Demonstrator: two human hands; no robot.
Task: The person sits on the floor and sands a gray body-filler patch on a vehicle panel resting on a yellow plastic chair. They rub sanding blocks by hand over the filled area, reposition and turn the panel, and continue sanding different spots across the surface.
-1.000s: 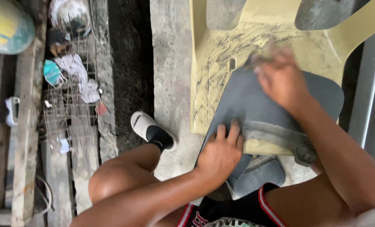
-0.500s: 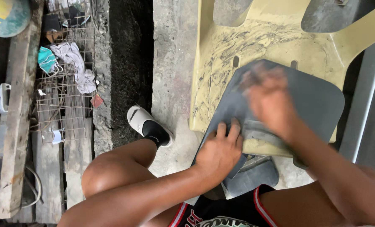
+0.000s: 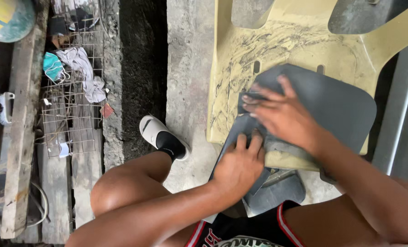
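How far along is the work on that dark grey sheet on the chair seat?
Done: the dark grey sheet lies flat on the yellowed plastic chair seat, and more grey pieces lie below its front edge. In hand: the left hand presses the sheet's near edge while the right hand works a small grey piece across it. Left: most of the sheet looks uniform, with no visible cut or mark.

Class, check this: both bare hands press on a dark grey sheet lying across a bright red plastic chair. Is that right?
Not quite. The head view shows the plastic chair is pale yellow, scuffed with dark marks, not red. The rest holds: left hand and right hand both press on the dark grey sheet.
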